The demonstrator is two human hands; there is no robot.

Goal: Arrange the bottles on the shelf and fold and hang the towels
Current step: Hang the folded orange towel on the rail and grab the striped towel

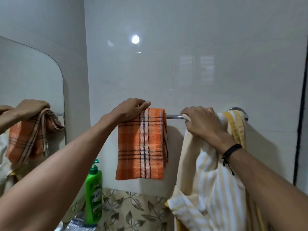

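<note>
An orange plaid towel [141, 144], folded, hangs over the chrome towel rail [174, 116] on the white wall. My left hand [130, 108] grips its top fold on the rail. To the right, a yellow and white striped towel [210, 177] drapes loosely over the same rail. My right hand [202, 121] curls over the rail and grips this towel's top. A green pump bottle [93, 194] stands below left, on the glass shelf [106, 214].
A mirror [31, 90] on the left wall reflects my left hand and the orange towel. The rail's right bracket [240, 110] sits by a dark vertical edge [300, 114]. A clear plastic bottle [78, 223] lies at the bottom. Leaf-patterned tiles [133, 210] run below.
</note>
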